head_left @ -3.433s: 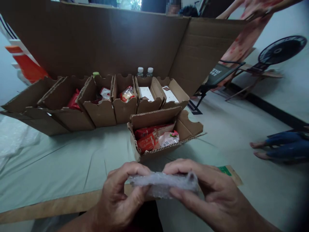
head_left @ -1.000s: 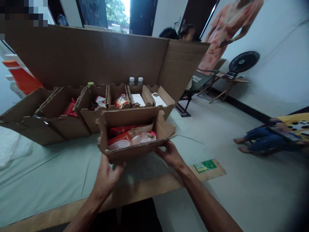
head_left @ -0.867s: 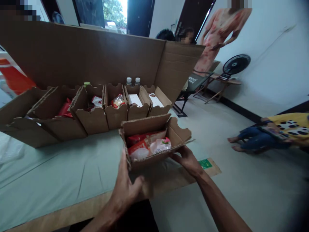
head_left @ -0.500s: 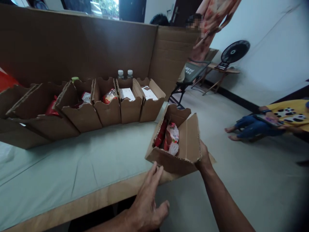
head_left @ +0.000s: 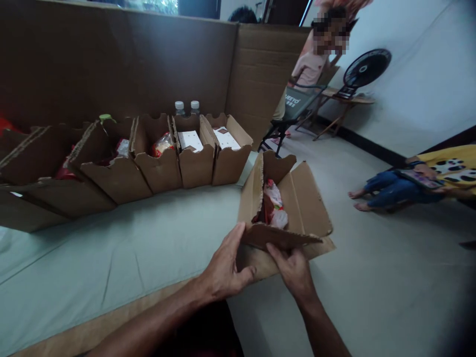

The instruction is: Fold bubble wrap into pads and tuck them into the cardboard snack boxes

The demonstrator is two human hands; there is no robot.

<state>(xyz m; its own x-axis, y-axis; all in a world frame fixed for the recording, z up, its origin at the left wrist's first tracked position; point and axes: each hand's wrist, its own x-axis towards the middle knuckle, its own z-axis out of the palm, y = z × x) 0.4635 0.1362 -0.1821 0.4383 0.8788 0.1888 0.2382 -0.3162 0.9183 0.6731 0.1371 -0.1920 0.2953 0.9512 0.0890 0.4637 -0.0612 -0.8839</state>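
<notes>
An open-topped cardboard box point(head_left: 307, 198) stands at the table's right corner, holding red and pink plastic-wrapped packets point(head_left: 275, 201). Its front panel is parted from the right wall at the top corner. My left hand point(head_left: 226, 267) touches the box's near left corner with its fingertips, the fingers stretched and the thumb apart. Against the front panel, my right hand point(head_left: 295, 272) is closed with the thumb up near its edge; some of its fingers are hidden.
Several cardboard bins point(head_left: 158, 168) form a row on the green cloth point(head_left: 148, 233), some holding packets and white boxes point(head_left: 189, 141). Behind them rise a cardboard screen point(head_left: 148, 64) and two capped bottles point(head_left: 179, 108). A folding chair point(head_left: 297, 106), a fan point(head_left: 366, 69) and seated people are beyond.
My right hand has moved from the box's right side to its front panel. My left hand has come up to the near left corner. The box has shifted slightly right, its front panel parting from the right wall.
</notes>
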